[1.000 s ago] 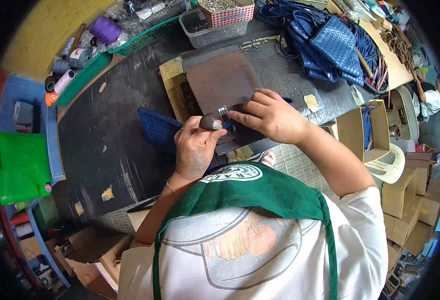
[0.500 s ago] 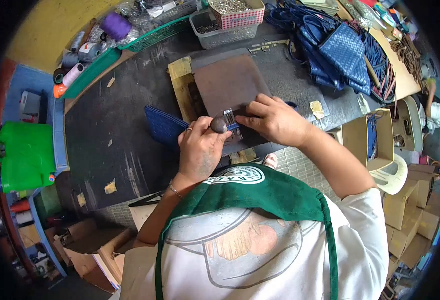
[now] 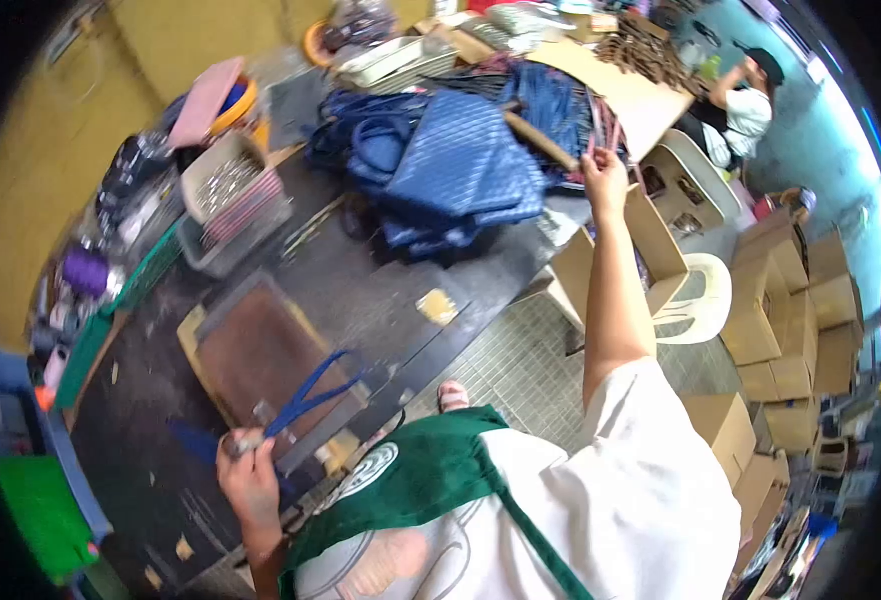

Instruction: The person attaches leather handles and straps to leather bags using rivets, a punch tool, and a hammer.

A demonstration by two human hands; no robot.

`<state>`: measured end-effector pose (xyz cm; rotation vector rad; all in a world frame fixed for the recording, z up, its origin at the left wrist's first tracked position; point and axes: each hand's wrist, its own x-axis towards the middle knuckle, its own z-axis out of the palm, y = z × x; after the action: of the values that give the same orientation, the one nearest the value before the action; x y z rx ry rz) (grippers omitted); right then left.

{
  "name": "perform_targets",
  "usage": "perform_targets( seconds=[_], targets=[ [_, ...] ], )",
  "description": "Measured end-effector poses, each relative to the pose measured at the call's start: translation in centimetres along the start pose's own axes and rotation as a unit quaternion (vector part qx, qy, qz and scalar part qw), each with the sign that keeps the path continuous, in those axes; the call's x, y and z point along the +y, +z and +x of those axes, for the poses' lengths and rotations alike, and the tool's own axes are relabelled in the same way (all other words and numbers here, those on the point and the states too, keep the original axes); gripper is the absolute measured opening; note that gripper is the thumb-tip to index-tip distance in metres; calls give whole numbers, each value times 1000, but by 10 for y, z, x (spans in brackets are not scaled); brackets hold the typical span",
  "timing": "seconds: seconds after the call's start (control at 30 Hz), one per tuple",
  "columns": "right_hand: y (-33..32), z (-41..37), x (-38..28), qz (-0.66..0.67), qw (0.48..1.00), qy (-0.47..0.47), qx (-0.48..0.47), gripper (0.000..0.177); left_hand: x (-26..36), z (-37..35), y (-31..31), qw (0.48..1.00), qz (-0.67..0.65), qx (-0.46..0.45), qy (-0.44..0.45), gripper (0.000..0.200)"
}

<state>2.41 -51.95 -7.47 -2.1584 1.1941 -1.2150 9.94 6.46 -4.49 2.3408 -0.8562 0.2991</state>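
Observation:
My left hand (image 3: 248,480) is closed at the table's near edge on a tool with a dark round knob (image 3: 231,446). Beside its fingertips a blue strap (image 3: 306,398) rises in a fork over a brown board (image 3: 266,345). A dark blue woven piece (image 3: 193,440) lies blurred behind this hand. Far to the right, my right hand (image 3: 606,185) is stretched out with its fingers drawn together at thin pinkish cords (image 3: 616,132). What those fingers grip is too blurred to make out. Near it lie a brown wooden handle (image 3: 541,140) and a bundle of blue cords (image 3: 556,100).
Blue woven bags (image 3: 461,165) are piled at the back of the table. A tub of small metal parts (image 3: 229,185) stands left of them. Cardboard boxes (image 3: 771,325) and a white plastic chair (image 3: 701,300) stand at the right. Another person (image 3: 746,105) sits beyond.
The view has swung to the right. My right hand has left the blue strap and reached out to the cords. My left hand stays by the brown board with the knobbed tool.

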Motion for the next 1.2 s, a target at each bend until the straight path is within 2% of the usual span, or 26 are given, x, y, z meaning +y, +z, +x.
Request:
perform_targets(
  seconds=[0.03, 0.1, 0.13, 0.3, 0.4, 0.47, 0.5, 0.53, 0.57, 0.6, 0.63, 0.7, 0.73, 0.77, 0.8, 0.83, 0.9, 0.93, 0.97, 1.0, 1.03, 1.07, 1.1, 1.13, 1.17, 1.2],
  targets=[
    [-4, 6, 12, -116, 993, -22, -11, 39, 10, 2, -3, 1000, 2, -9, -26, 9],
    [2, 16, 24, -228, 969, -38, -82, 42, 6, 1, -3, 998, 3, -25, -60, 9],
    [2, 20, 21, -231, 962, -32, -139, 42, 3, -3, -3, 998, 8, -21, -60, 9],
    [40, 44, 8, -307, 918, -120, -219, 46, 8, -3, 0, 998, 28, -1, -58, 9],
    [76, 50, 14, -304, 899, -103, -298, 42, 9, -5, 2, 995, 70, 16, -62, 13],
    [129, 71, 63, -280, 913, -126, -267, 31, 12, 1, 2, 993, 109, 9, -44, 17],
    [157, 87, 96, -352, 872, -139, -311, 31, 13, 0, 9, 994, 48, 48, -81, 16],
    [83, 48, -11, -56, 944, 18, -323, 35, 19, 7, 4, 993, 86, 31, -76, 14],
    [54, 29, -44, 18, 932, -158, -326, 29, 17, 6, 2, 994, 67, 37, -74, 13],
    [84, 67, 21, -158, 886, -257, -352, 32, 13, 2, -1, 995, 91, 28, -36, 14],
    [85, 74, 24, -262, 893, -157, -330, 36, 12, -2, -1, 996, 57, 41, -54, 14],
    [102, 112, 98, -120, 938, -187, -267, 41, 8, -6, 3, 996, 57, 47, -59, 13],
    [93, 117, 97, -43, 965, -89, -243, 44, 9, -8, 3, 995, 59, 43, -71, 13],
    [90, 138, 116, -23, 975, -53, -213, 44, 9, -6, 2, 995, 60, 37, -75, 13],
    [66, 128, 94, 66, 976, 41, -204, 41, 7, -6, 3, 996, 55, 36, -68, 13],
    [24, 94, 38, 153, 961, 136, -188, 38, 6, -7, 4, 996, 51, 43, -65, 13],
    [-29, 43, -32, 289, 925, 119, -216, 32, 6, -7, 5, 997, 36, 42, -49, 13],
    [-54, 5, -73, 329, 925, 71, -179, 27, 9, -6, 3, 997, 37, 46, -58, 12],
    [-77, -26, -102, 319, 923, 52, -210, 25, 9, -5, 2, 996, 37, 50, -68, 12],
    [-97, -56, -130, 312, 909, 47, -273, 29, 7, -5, 3, 996, 19, 56, -62, 10],
    [-105, -101, -165, 385, 881, 29, -272, 31, 6, -6, 2, 998, 8, 48, -48, 10],
    [-120, -138, -197, 378, 868, -18, -321, 37, 4, -6, 1, 998, 12, 50, -30, 9],
    [-125, -176, -222, 436, 833, -1, -340, 44, 3, -7, 0, 998, 15, 53, -13, 8],
    [-122, -202, -230, 324, 864, 110, -368, 46, 0, -6, 1, 998, 24, 51, 3, 9],
    [-126, -229, -243, 313, 838, 21, -447, 41, 0, -6, 1, 999, 12, 49, 16, 9],
    [-128, -253, -256, 319, 809, -8, -493, 39, 0, -4, 1, 998, 30, 53, 13, 10]
  ],
)
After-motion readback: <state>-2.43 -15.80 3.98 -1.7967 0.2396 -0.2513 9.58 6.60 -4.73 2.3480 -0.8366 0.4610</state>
